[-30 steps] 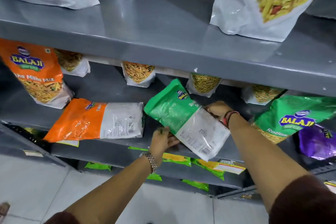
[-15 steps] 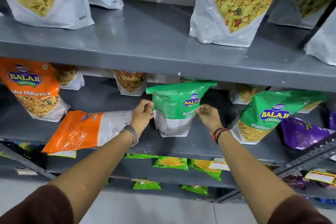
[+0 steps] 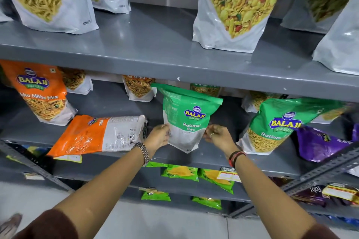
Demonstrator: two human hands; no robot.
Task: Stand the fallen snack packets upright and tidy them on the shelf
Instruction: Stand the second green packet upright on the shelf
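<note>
Two hands meet at the lower part of one green Ratlami Sev packet [image 3: 189, 120], which stands upright on the middle shelf [image 3: 116, 163] near its front edge. The left hand [image 3: 158, 137] has its fingers curled against the packet's lower left edge, pinching the white bottom part; the right hand [image 3: 218, 136] closes its fingers at the lower right edge, a ring on one finger. The fingertips themselves are partly hidden behind the packet, so how firm the grip is cannot be told. A metal watch band [image 3: 143, 151] sits on the left wrist, red and black threads [image 3: 236, 158] on the right, and dark maroon sleeves end above both forearms.

Just left of the left hand, an orange packet [image 3: 97, 135] lies flat on its side on the same shelf, its white printed back facing up, its end close to the hand. Further left an orange Mitha Mix packet [image 3: 41, 91] stands upright. To the right of the right hand a second green packet [image 3: 279, 124] stands leaning, and beside it a purple packet [image 3: 318, 143] lies tilted. Smaller packets stand along the back of the shelf. The upper shelf [image 3: 155, 44] carries large white pouches of yellow snacks. Lower shelves hold small green packets [image 3: 179, 171].
</note>
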